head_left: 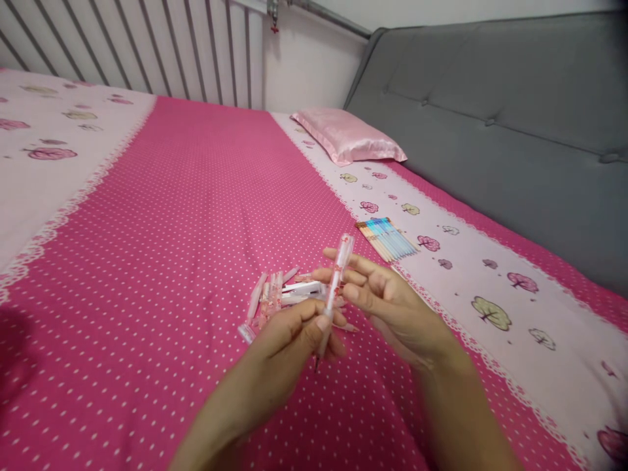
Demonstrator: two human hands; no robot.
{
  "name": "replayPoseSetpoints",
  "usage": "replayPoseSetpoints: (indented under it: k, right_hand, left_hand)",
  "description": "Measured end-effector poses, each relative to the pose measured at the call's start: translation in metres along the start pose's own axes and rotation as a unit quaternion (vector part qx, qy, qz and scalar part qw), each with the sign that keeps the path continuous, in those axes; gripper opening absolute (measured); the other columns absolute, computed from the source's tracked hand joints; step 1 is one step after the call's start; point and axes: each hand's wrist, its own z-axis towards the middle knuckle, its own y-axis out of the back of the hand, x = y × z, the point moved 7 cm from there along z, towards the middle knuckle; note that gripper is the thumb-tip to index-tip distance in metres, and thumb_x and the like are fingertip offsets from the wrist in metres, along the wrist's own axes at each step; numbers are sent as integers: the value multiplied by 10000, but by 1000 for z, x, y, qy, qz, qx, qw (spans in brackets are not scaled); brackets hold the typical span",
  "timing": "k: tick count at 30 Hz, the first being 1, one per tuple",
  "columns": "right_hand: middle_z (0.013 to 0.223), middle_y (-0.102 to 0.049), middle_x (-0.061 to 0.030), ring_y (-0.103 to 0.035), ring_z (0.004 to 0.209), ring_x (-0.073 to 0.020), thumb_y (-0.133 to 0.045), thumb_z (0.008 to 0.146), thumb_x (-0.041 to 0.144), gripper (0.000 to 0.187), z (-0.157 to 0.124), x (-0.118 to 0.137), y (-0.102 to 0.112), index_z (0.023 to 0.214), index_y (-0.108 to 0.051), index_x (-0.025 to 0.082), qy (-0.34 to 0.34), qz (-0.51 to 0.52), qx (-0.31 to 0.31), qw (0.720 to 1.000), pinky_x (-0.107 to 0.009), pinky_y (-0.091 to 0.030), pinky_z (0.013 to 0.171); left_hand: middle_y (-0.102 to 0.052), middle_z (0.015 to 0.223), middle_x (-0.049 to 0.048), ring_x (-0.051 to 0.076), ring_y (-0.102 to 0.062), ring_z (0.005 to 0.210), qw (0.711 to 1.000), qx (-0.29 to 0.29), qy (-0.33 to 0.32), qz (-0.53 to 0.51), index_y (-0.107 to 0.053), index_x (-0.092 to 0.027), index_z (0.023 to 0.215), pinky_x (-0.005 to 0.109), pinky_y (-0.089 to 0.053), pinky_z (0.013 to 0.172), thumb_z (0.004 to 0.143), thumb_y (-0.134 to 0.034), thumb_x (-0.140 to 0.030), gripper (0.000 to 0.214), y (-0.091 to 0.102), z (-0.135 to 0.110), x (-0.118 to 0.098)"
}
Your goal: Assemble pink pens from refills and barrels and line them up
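My left hand (294, 337) pinches the lower part of a clear pen (337, 275) with pink decoration, held nearly upright above the bed. My right hand (383, 301) is beside it with fingers stretched out towards the pen's barrel, touching or nearly touching it. Just behind my hands, several similar clear pens and caps (275, 294) lie in a loose pile on the pink dotted bedsheet (171, 229).
A bundle of thin blue and tan refills (387, 239) lies on the pale patterned strip to the right. A pink satin pillow (348, 136) sits at the back. A grey padded headboard (490, 124) runs along the right side; a striped wall stands behind.
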Motion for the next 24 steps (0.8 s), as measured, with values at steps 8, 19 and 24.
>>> replayPoseSetpoints:
  k: [8, 19, 24]
  right_hand:
    - [985, -688, -37, -629, 783, -99, -692, 809, 232, 435, 1, -4, 2, 1220, -551, 246, -11, 15, -5, 1000, -223, -513, 717]
    - [759, -612, 24, -570, 629, -84, -779, 708, 261, 447, 2, -3, 3, 1094, -564, 197, -2, -12, -49, 999, -213, -475, 615]
    - [811, -631, -1, -598, 712, -108, -778, 708, 275, 420, 3, -2, 2, 1073, -587, 191, 16, -34, -50, 998, -237, -485, 668]
  left_hand:
    - [-585, 801, 3, 127, -524, 773, 1000, 5, -12, -5, -596, -177, 794, 265, -402, 744, 960, -374, -316, 310, 0, 0, -1]
    - [-540, 764, 3, 130, -484, 735, 1000, 11, 8, -8, -570, -173, 778, 264, -382, 693, 950, -389, -347, 304, -2, 0, -2]
    - [-519, 750, 3, 133, -472, 725, 1000, 15, 15, -14, -560, -168, 775, 266, -371, 671, 941, -407, -358, 295, -2, 0, -1]
